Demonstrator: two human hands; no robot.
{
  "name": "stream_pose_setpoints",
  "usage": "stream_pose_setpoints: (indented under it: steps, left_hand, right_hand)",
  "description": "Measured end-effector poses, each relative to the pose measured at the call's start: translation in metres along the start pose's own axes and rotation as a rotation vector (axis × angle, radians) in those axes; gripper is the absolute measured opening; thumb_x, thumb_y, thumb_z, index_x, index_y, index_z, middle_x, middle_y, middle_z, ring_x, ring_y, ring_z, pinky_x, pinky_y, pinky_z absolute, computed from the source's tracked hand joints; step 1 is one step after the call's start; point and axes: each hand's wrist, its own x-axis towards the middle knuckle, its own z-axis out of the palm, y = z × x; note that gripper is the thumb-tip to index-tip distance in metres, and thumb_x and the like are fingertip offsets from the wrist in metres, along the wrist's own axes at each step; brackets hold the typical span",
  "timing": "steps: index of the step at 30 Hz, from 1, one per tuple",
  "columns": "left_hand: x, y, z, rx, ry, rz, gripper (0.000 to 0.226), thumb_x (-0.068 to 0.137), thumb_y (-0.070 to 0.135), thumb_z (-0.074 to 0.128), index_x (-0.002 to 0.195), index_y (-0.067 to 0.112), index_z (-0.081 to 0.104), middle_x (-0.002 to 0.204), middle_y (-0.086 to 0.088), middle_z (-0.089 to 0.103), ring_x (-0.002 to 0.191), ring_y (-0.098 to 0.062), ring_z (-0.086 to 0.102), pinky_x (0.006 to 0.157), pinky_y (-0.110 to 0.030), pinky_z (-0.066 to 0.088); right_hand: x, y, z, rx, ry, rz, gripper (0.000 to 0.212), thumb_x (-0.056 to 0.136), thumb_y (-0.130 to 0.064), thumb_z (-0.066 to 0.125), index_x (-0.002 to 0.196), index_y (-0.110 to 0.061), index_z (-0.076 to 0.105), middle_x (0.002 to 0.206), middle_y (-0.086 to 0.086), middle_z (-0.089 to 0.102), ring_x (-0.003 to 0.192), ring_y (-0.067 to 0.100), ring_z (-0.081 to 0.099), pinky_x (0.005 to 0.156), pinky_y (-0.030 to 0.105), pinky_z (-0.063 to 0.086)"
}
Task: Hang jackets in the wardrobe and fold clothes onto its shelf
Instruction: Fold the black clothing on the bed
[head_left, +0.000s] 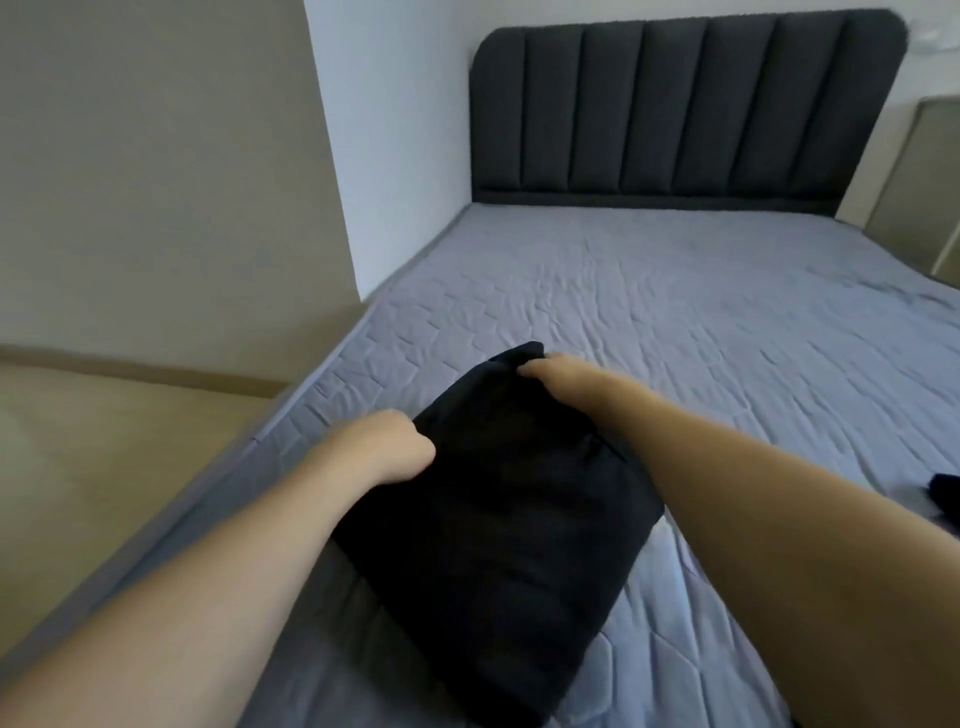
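Note:
A black garment (493, 519), folded into a rough rectangle, is held over the near left part of the bed (675, 322). My left hand (387, 444) is closed on its left edge, fingers tucked under the cloth. My right hand (550, 371) pinches its far corner. The garment's near end rests on the grey-blue mattress cover. No wardrobe is in view.
A dark padded headboard (685, 104) stands at the far end of the bed. Another dark piece of clothing (943, 496) pokes in at the right edge. Beige floor (104, 467) and a beige wall lie to the left of the bed.

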Motion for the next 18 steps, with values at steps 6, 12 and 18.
stream_pose_setpoints:
  steps: [6, 12, 18]
  left_hand:
    - [0.073, -0.07, 0.068, -0.155, 0.124, -0.133, 0.037, 0.086, 0.03, 0.042, 0.111, 0.007, 0.057, 0.123, -0.016, 0.056, 0.111, -0.034, 0.054, 0.086, -0.038, 0.044]
    - [0.087, -0.073, 0.111, -0.111, 0.455, -0.034, 0.043, 0.09, 0.052, 0.022, 0.087, 0.019, 0.05, 0.097, -0.005, 0.061, 0.096, -0.026, 0.056, 0.081, -0.038, 0.041]
    - [0.101, -0.063, 0.076, -0.125, 0.32, 0.135, 0.039, 0.096, 0.041, 0.018, 0.088, 0.014, 0.045, 0.092, -0.007, 0.057, 0.066, -0.019, 0.045, 0.055, -0.034, 0.031]
  right_hand:
    - [0.088, -0.015, 0.071, -0.287, -0.071, -0.067, 0.056, 0.097, -0.051, 0.039, 0.14, -0.016, 0.039, 0.14, 0.007, 0.047, 0.123, 0.027, 0.047, 0.097, 0.038, 0.036]
    - [0.125, 0.012, 0.098, -0.293, -0.058, -0.042, 0.059, 0.097, -0.054, 0.037, 0.14, -0.014, 0.039, 0.14, 0.008, 0.047, 0.124, 0.025, 0.047, 0.088, 0.031, 0.032]
    - [0.109, 0.0, 0.059, -0.322, 0.014, -0.114, 0.035, 0.094, -0.058, 0.041, 0.112, -0.029, 0.048, 0.092, -0.012, 0.049, 0.08, 0.007, 0.048, 0.078, 0.028, 0.032]
